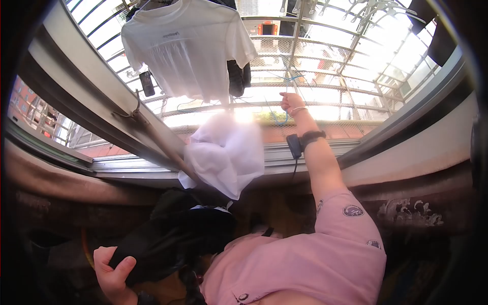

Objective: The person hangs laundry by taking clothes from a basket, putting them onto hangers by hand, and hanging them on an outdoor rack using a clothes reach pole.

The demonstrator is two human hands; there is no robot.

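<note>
My left hand (114,272) is at the lower left, its thumb and fingers closed on a black garment (173,239) that spreads dark across my lap side. My right hand (294,104) reaches out through the window opening with its fingers curled together. Thin blue wire (278,121), shaped somewhat like a clothes hanger, runs close beside it; glare hides what the fingers hold. A white T-shirt (185,48) hangs at the upper left of the opening. Below it hangs a bunched white cloth (223,152), partly washed out by light.
A metal window cage (351,51) surrounds the space outside. Several hangers (373,10) hang at the upper right. The window track (132,163) and frame (406,109) border the opening. A pole (162,147) slants down on the left.
</note>
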